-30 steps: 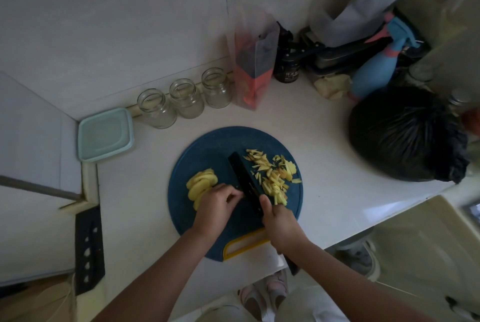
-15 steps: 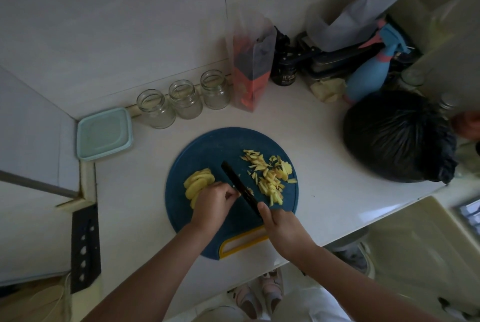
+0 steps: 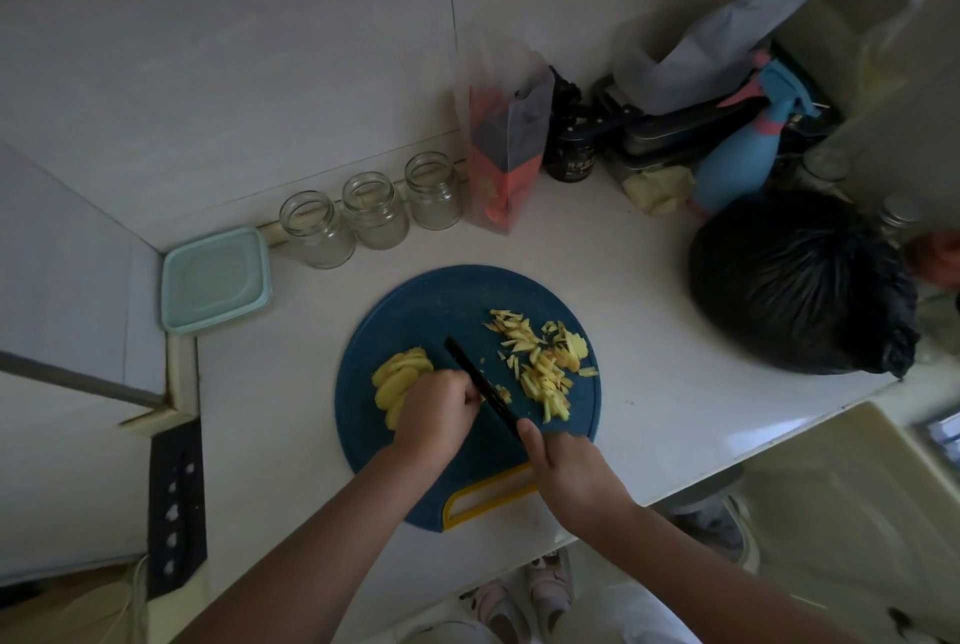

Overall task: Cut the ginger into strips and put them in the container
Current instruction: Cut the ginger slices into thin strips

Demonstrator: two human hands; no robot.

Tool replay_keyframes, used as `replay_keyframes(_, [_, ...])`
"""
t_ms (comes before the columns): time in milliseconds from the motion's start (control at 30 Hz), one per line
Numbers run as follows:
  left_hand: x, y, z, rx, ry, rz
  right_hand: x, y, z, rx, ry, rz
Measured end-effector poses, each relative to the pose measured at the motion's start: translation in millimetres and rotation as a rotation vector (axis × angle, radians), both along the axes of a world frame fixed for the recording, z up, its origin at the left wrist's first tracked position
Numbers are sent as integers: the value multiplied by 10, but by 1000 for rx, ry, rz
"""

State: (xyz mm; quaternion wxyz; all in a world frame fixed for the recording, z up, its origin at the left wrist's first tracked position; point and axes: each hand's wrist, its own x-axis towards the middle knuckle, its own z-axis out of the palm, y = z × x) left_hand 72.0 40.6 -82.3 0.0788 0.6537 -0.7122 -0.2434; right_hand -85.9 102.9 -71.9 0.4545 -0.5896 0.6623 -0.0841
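Observation:
A round blue cutting board (image 3: 431,311) with a yellow handle lies on the white counter. Yellow ginger slices (image 3: 397,376) are stacked on its left side, and my left hand (image 3: 436,409) rests curled on them, holding them down. My right hand (image 3: 563,467) grips the handle of a black knife (image 3: 480,383), whose blade stands edge-down just right of my left fingers. A loose pile of cut ginger strips (image 3: 545,363) lies on the board's right half. A square container with a pale green lid (image 3: 213,280) sits at the counter's far left corner.
Three glass jars (image 3: 374,209) line the wall behind the board. A red-and-clear bag (image 3: 506,150), a dark jar (image 3: 571,144), a blue spray bottle (image 3: 748,150) and a black plastic bag (image 3: 800,285) crowd the back right. The counter edge runs just below the board.
The knife blade has turned from flat to edge-down and shifted left toward my left fingers. My left hand has crept left along the slices. The camera has tilted slightly.

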Motion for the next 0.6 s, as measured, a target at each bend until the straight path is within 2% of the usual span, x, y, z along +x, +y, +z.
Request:
replay_keyframes(233, [-33, 12, 7, -4, -47, 0, 52, -1, 12, -12, 20, 12])
replay_keyframes(600, [-65, 18, 36, 13, -13, 50, 300, -271, -79, 20, 10, -65])
